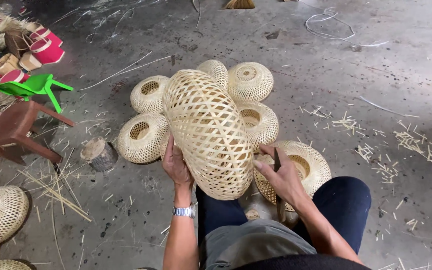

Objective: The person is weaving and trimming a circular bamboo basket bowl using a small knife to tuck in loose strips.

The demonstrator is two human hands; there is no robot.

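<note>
**Materials and surface finish**

Woven shade [208,131]: pale split bamboo strips in open lattice, matt and dry. Finished shades on the floor [250,81]: same straw-coloured weave. Floor [326,60]: grey concrete, rough, dusty, strewn with bamboo offcuts [416,142]. Stump [99,153]: raw wood, bark-sided. Small stool [33,86]: glossy green plastic. Wristwatch [184,211]: polished metal. Trousers [343,205]: dark matt cloth.

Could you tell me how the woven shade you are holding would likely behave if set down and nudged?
The shade is open bamboo lattice, so probably light and slightly springy. Its rounded sides suggest it may roll or rock. The thin strips look crushable, so the left hand should grip gently.
</note>
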